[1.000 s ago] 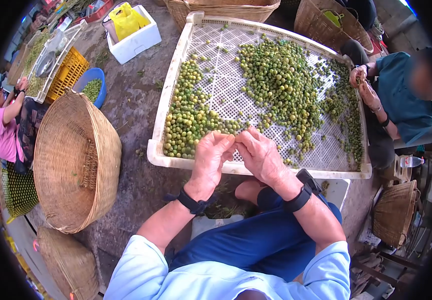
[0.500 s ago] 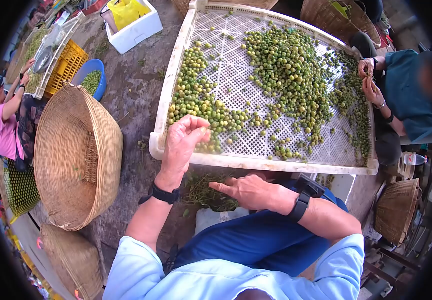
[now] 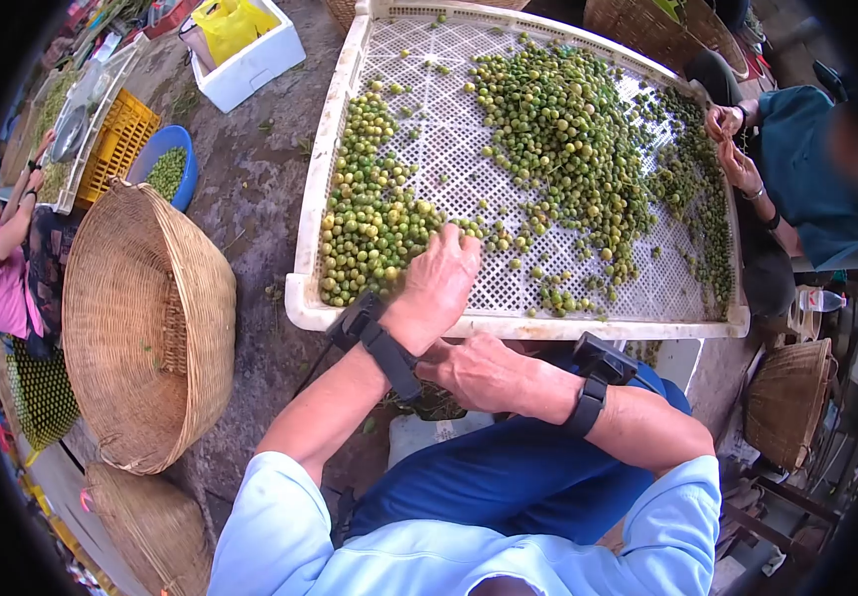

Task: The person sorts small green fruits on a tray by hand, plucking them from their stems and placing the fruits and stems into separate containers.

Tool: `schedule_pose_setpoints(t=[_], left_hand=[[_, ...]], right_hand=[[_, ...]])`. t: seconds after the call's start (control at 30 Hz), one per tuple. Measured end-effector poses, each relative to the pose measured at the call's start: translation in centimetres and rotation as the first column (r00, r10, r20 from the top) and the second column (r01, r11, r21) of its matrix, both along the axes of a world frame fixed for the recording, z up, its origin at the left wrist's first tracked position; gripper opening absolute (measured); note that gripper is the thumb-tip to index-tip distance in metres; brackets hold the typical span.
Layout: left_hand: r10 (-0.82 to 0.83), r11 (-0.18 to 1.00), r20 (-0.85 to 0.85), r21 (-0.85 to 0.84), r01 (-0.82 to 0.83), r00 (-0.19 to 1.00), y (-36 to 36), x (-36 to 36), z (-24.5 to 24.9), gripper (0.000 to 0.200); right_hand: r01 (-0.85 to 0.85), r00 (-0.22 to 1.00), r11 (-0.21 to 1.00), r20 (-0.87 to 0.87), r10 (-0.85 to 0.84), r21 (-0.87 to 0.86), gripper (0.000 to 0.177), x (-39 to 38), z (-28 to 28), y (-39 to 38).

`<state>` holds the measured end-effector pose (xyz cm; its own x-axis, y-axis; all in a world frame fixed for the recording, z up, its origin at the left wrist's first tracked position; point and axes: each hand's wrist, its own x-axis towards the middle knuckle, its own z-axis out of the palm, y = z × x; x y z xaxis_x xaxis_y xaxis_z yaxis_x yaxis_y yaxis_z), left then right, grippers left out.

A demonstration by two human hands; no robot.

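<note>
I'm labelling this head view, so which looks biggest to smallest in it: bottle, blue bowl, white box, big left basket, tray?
1. Tray
2. Big left basket
3. White box
4. Blue bowl, partly hidden behind the basket
5. Bottle

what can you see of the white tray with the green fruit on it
The tray is shallow and roughly rectangular, off-white, plastic by its look, with a raised solid rim, brownish stains along the near side and a lattice floor. It bears round green and yellowish fruits: a band at the left, a bigger heap right of centre. The left hand reaches over its near rim to the fruits. What supports it is mostly hidden.
</note>
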<state>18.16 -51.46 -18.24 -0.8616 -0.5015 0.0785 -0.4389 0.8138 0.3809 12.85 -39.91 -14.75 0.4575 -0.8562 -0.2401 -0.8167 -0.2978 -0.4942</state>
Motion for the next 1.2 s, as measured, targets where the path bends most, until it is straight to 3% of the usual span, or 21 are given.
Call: schedule_pose_setpoints(t=[0.1,0.2,0.33,0.43,0.53,0.6,0.67,0.7,0.73,0.77,0.8,0.83,0.87,0.93,1.07,1.13,1.2], left_hand=[[0.019,0.999,0.007,-0.044,-0.018,1.0,-0.3,0.0,0.1,0.025],[0.029,0.998,0.047,-0.065,-0.026,0.998,-0.7,-0.2,0.0,0.023],[0.046,0.999,0.041,-0.031,-0.044,0.998,-1.0,-0.6,-0.2,0.015],[0.08,0.997,0.029,0.016,-0.081,0.996,-1.2,-0.3,-0.3,0.009],[0.11,0.991,0.008,0.074,-0.11,0.994,-1.7,0.0,-0.4,0.007],[0.11,0.991,-0.006,0.079,-0.109,0.994,-2.2,0.3,-0.5,0.008],[0.191,0.956,-0.158,0.253,-0.148,0.969,-2.4,0.4,0.9,0.014],[0.206,0.923,-0.164,0.36,-0.136,0.965,-2.6,0.6,1.8,0.014],[0.201,0.925,-0.162,0.355,-0.133,0.966,-2.8,0.7,2.6,0.014],[0.34,0.727,-0.168,0.671,-0.146,0.925,-2.9,0.9,3.4,0.012],[0.471,0.431,-0.121,0.896,-0.109,0.874,-3.1,1.2,3.8,0.011],[0.493,0.329,-0.223,0.943,0.058,0.841,-3.2,1.9,3.7,0.011],[0.497,0.335,-0.226,0.941,0.055,0.838,-3.2,2.2,3.7,0.011],[0.581,0.133,-0.21,0.978,0.163,0.786,-3.2,2.8,3.5,0.013],[0.552,-0.005,-0.199,0.97,0.241,0.81,-2.5,3.3,3.4,0.012],[0.536,-0.006,-0.202,0.97,0.244,0.82,-2.1,3.0,3.2,0.01],[0.53,0.089,-0.285,0.955,0.282,0.799,-1.7,3.0,3.0,0.01]], right_hand=[[0.038,0.995,0.997,0.091,-0.044,0.065,0.024,-0.4,0.4,0.1],[0.06,0.995,0.992,0.071,-0.068,0.109,0.026,-1.0,1.5,-0.4],[0.103,0.988,0.992,0.109,-0.11,0.075,0.024,-2.6,3.0,-0.9],[0.268,0.962,0.958,0.024,-0.272,0.105,0.016,-4.2,4.1,-1.1],[0.451,0.869,0.885,-0.166,-0.465,-0.118,0.007,-6.8,2.9,-1.5],[0.557,0.793,0.777,-0.09,-0.602,-0.295,0.006,-8.5,0.8,-2.0],[0.604,0.765,0.749,-0.065,-0.641,-0.272,0.008,-9.2,-0.3,-2.3],[0.662,0.743,0.714,0.071,-0.665,-0.228,0.009,-9.1,-1.2,-2.5],[0.711,0.703,0.681,0.206,-0.68,-0.175,0.011,-8.8,-1.3,-2.9],[0.736,0.656,0.674,0.32,-0.684,-0.068,0.013,-8.4,-1.3,-3.0],[0.732,0.633,0.68,0.406,-0.659,-0.038,0.014,-7.7,-1.2,-3.0],[0.729,0.595,0.684,0.466,-0.655,0.03,0.015,-7.1,-0.4,-3.1],[0.717,0.554,0.69,0.521,-0.649,0.097,0.016,-6.6,0.5,-3.1],[0.726,0.54,0.685,0.563,-0.626,0.066,0.018,-5.9,1.2,-3.2],[0.734,0.529,0.679,0.608,-0.592,0.022,0.018,-5.5,2.5,-3.4],[0.712,0.57,0.702,0.615,-0.545,-0.038,0.014,-5.6,2.1,-3.5],[0.677,0.655,0.705,0.61,-0.447,-0.211,0.008,-5.9,1.8,-3.7]])
